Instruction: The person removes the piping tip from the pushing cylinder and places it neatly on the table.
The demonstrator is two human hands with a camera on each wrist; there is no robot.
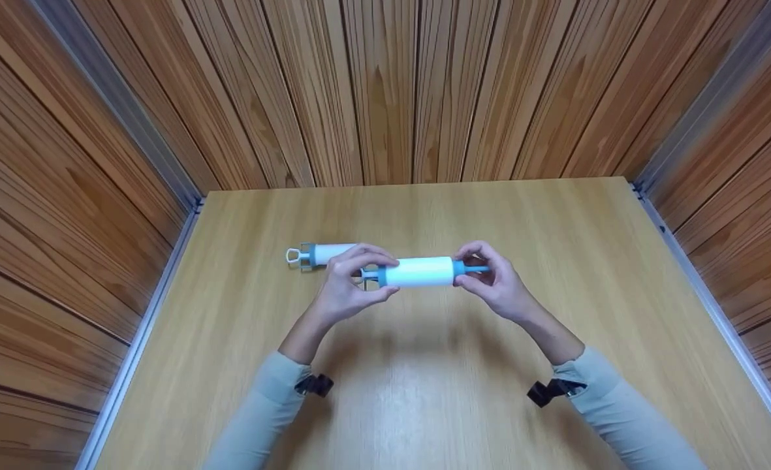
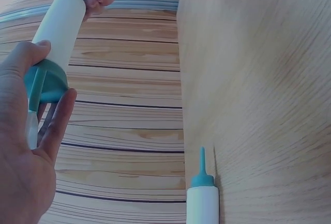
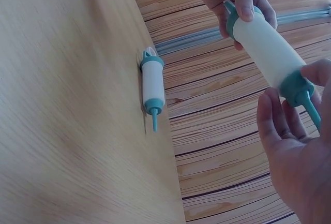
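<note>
A balloon pump (image 1: 422, 271), with a white barrel and teal end caps, is held level above the table between both hands. My left hand (image 1: 352, 282) grips its handle end, thumb and fingers on opposite sides of the teal collar. At the other end, my right hand (image 1: 499, 284) pinches the cap beside the thin teal nozzle (image 3: 309, 109). A second, similar pump (image 3: 153, 81) lies on the table behind the left hand, which covers part of it in the head view. Its pale ring handle (image 1: 292, 256) points left.
The light wooden table (image 1: 424, 405) meets plank-patterned walls (image 1: 385, 91) at the back and both sides. Metal rails (image 1: 138, 324) run along its side edges. Dark cameras (image 1: 320, 385) are strapped to both wrists over long sleeves.
</note>
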